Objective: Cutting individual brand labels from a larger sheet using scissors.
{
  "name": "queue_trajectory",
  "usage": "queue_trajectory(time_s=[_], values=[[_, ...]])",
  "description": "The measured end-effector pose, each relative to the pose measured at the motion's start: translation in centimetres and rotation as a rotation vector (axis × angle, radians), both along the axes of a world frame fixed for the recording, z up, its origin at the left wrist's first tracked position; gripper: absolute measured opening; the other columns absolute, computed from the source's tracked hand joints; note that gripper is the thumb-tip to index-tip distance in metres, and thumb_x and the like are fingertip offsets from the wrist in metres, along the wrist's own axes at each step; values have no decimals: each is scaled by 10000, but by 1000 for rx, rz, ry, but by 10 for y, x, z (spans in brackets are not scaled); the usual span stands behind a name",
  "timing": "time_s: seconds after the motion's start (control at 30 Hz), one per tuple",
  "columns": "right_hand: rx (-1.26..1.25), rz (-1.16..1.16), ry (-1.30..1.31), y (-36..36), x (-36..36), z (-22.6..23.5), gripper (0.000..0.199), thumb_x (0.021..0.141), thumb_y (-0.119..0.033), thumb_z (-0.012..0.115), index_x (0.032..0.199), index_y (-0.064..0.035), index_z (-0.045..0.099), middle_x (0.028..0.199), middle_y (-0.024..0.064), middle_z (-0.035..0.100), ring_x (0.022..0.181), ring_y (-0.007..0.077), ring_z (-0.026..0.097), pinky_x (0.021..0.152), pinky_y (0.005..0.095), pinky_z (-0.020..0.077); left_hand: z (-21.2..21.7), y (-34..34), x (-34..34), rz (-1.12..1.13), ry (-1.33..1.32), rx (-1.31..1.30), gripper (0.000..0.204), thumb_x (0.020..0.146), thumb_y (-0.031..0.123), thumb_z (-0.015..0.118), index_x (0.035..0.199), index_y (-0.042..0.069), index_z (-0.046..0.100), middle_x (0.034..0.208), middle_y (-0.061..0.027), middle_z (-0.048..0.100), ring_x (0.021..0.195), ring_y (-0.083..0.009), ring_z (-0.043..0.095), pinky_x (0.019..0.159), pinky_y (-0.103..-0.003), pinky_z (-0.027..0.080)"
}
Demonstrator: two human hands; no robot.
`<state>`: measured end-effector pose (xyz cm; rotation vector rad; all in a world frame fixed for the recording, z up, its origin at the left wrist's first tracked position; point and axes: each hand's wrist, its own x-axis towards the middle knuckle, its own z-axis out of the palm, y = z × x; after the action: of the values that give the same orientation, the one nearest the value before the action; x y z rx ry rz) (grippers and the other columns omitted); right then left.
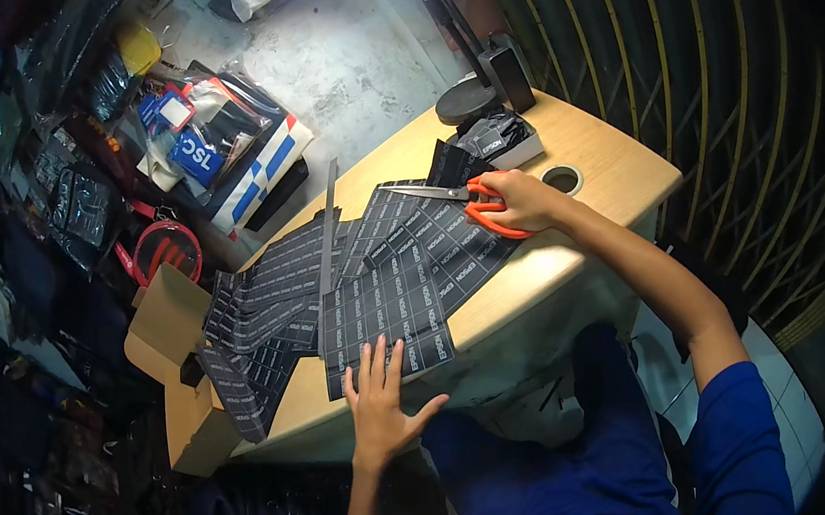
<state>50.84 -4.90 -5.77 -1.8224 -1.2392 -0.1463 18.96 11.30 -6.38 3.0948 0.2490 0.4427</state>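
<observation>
Scissors with orange handles [490, 211] are gripped in my right hand [526, 203], their blades pointing left above the dark printed sheets. My left hand [380, 407] lies with fingers spread, its fingertips on the lower edge of a black sheet [383, 311] marked with a grid of light print. More black printed sheets [278, 272] overlap in a loose pile to the left and behind. From that pile a narrow cut strip [330, 221] sticks out toward the far side.
An open cardboard box [193, 421] stands at the table's left end. On the wooden table [614, 161] are a tape roll [562, 179], a small box of dark cut pieces [511, 146] and a stand with a round base [466, 101]. Bagged goods [219, 137] lie beyond.
</observation>
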Motion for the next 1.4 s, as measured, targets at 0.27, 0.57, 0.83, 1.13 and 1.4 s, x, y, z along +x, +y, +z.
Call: queue_trajectory(time_s=[0.27,0.57,0.83,1.13,1.4], values=[[158,-77,-182,-2,-3,-3,458,751,-323,720,1010,27,580,843,186,627,785,304,631,672,352,491,-34,8,-2,15,-357,-135,385,807,181,598,1192,181,586,1319,-50,490,1265,-222,398,1034,-408,194],[599,-253,92,-32,-140,-6,346,749,-185,737,939,29,543,663,85,545,576,134,538,539,274,446,-45,-2,-41,-90,-417,-245,334,803,15,546,1071,179,663,1310,-77,486,1296,-273,361,1094,-497,120],[511,-308,753,-49,-233,-84,435,799,-372,703,684,-43,443,548,17,479,491,86,443,456,277,372,-34,-33,-56,-113,-540,-275,353,756,-22,555,981,208,698,1371,-136,409,1324,-398,271,1082,-542,149],[930,-75,813,-28,-253,-72,254,797,-69,691,729,-84,446,649,-73,386,591,18,362,498,206,323,-11,-65,-89,-260,-536,-307,328,722,-116,570,889,124,719,1336,-195,425,1308,-403,304,1061,-457,285],[999,-102,672,-45,-283,-18,245,790,-84,701,777,-71,457,691,-45,414,628,21,387,549,187,331,10,-85,-116,-255,-612,-310,255,746,-55,567,975,39,628,1249,-210,479,1252,-372,386,1035,-443,306]])
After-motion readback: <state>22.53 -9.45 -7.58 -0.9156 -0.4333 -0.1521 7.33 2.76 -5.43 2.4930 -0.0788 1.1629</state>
